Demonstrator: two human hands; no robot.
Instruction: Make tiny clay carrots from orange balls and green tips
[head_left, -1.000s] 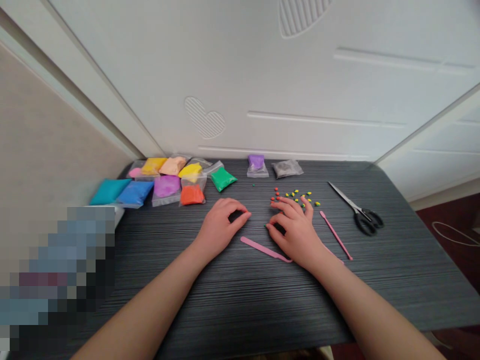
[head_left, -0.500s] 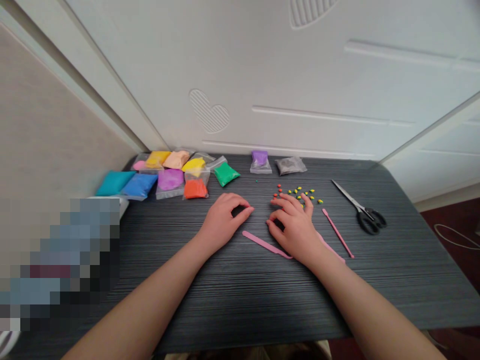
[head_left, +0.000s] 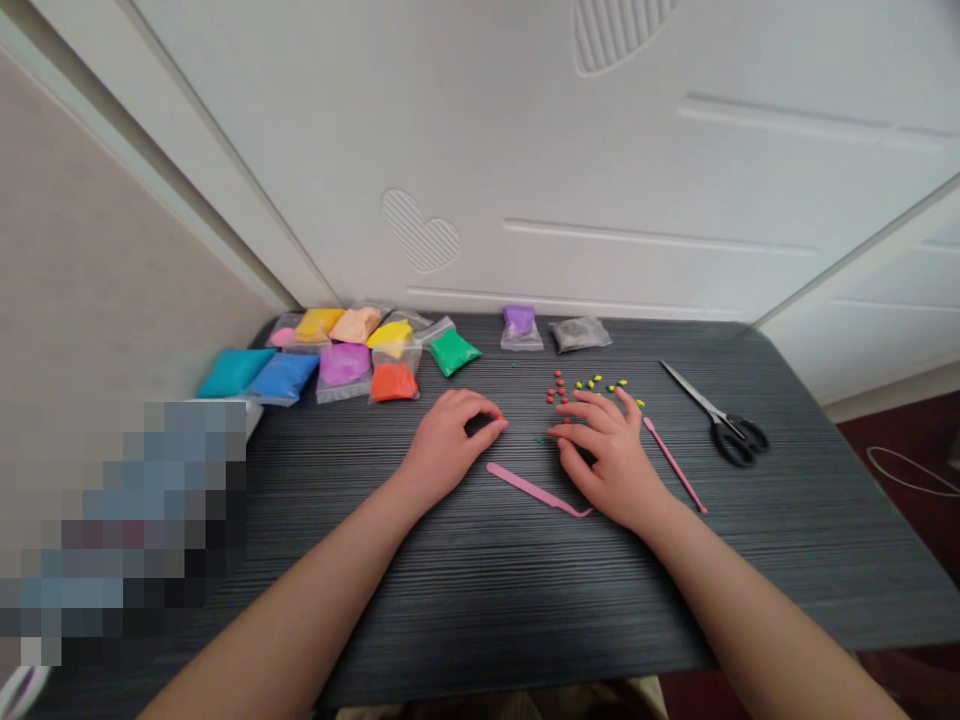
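Observation:
My left hand [head_left: 454, 435] rests on the dark table with thumb and forefinger pinched together. A hint of red shows at the fingertips, but what they hold is too small to make out. My right hand [head_left: 611, 450] is open, palm down, its fingers spread beside small red pellets [head_left: 561, 391] and partly covering yellow-and-green ones [head_left: 597, 378]. Near its forefinger lies a tiny green bit [head_left: 540, 440]. Between the hands is a pink plastic tool [head_left: 525, 486] with a curved end, partly beside my right thumb. To the right lies a thin pink stick tool [head_left: 675, 465].
Black-handled scissors [head_left: 716, 415] lie open at the right. Several bags of coloured clay sit at the back left, among them green [head_left: 453, 350], red [head_left: 394, 380] and blue [head_left: 283, 376]. Purple [head_left: 519, 322] and grey [head_left: 581, 334] bags are near the white panel [head_left: 480, 150].
My right hand has moved slightly right, uncovering more red pellets and the tiny green bit. My left hand keeps its pinch in nearly the same place.

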